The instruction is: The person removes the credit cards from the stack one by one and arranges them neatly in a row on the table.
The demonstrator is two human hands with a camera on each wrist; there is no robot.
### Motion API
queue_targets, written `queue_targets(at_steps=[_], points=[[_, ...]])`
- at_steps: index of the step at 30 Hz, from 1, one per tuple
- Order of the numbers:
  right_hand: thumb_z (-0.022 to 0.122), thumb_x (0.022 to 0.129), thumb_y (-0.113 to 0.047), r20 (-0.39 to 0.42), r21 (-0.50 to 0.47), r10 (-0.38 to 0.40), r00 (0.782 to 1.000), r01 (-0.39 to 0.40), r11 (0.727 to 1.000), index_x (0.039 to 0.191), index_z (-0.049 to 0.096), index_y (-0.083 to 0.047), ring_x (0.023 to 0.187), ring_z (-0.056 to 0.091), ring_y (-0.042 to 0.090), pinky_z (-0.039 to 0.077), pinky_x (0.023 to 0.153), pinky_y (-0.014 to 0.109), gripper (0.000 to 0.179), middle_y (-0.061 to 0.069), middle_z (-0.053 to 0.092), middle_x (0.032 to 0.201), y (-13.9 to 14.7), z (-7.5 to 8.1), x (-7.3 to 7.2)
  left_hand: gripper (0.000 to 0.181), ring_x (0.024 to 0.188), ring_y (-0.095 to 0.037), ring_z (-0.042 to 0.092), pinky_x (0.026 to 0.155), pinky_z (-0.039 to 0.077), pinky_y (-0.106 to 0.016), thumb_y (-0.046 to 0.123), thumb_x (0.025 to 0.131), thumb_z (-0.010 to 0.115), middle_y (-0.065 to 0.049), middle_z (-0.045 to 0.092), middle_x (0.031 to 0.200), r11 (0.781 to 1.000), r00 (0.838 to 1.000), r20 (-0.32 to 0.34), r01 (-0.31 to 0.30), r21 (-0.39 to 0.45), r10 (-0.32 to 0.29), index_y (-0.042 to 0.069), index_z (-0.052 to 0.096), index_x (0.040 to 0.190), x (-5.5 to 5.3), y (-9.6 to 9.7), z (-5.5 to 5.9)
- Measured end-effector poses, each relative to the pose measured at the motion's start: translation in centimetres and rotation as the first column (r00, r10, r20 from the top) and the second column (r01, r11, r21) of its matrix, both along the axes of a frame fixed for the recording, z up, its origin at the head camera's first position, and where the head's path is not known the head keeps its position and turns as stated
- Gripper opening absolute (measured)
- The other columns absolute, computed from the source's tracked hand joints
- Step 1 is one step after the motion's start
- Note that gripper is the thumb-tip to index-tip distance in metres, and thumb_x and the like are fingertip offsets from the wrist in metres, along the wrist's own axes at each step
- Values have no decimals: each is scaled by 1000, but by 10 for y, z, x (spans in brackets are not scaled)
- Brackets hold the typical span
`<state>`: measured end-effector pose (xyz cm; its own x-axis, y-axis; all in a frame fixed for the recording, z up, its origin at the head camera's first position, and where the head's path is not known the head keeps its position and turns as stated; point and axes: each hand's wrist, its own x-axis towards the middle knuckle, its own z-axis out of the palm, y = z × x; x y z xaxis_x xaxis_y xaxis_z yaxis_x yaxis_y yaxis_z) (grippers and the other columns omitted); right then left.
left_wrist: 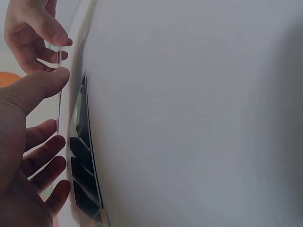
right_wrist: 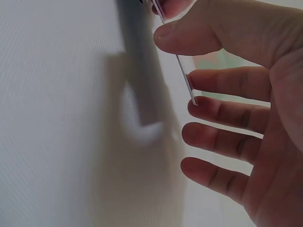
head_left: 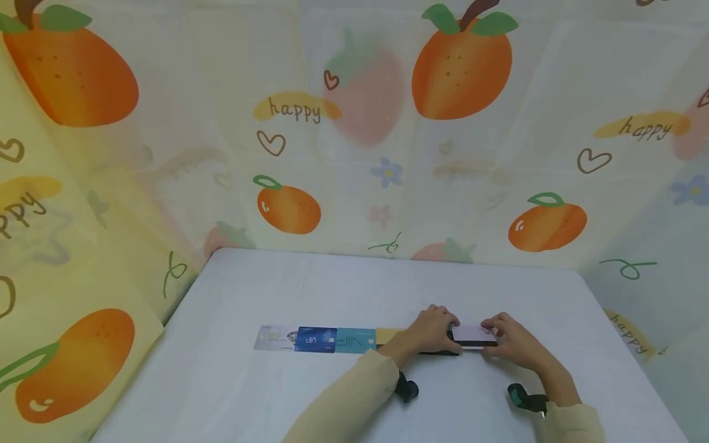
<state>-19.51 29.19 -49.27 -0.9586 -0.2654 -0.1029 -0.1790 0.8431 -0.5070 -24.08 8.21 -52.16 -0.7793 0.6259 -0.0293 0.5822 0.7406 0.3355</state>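
Both hands hold a pale lilac card with a dark stripe along its near edge. My left hand pinches its left end; my right hand pinches the right end. In the left wrist view the card shows edge-on, raised over the table, between thumb and fingers. The right wrist view likewise has the card's thin edge between the right thumb and fingertips. Under the left hand lies a black card, partly hidden. Leftward a yellow card, a teal card and a dark blue card continue the row.
A silvery-white card ends the row at the left. Everything lies on a white table, with a fruit-patterned curtain behind it and at the sides. Dark wrist-worn devices hang below the wrists.
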Motion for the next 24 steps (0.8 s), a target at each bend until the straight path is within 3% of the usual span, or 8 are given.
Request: queue_targets(at_steps=[13,24], points=[[82,71,-17,-7,18,-3,1000,3,1000,112,66,-1,92,56,22,48,73,31,47,8,58,104,8,-6,4,52,112,-8,49,92,41,-26,59,76,75,12,58,119,997,998,-4,-58,-57,57,29,66,118,7,16,-6],[82,69,-18,23,61,-53,998,51,997,112,68,-4,96,55,25,48,79,41,48,9,59,106,3,-9,5,52,111,-7,48,90,41,-24,55,76,77,12,57,118,996,998,0,-68,-65,68,28,66,119,13,13,-2]])
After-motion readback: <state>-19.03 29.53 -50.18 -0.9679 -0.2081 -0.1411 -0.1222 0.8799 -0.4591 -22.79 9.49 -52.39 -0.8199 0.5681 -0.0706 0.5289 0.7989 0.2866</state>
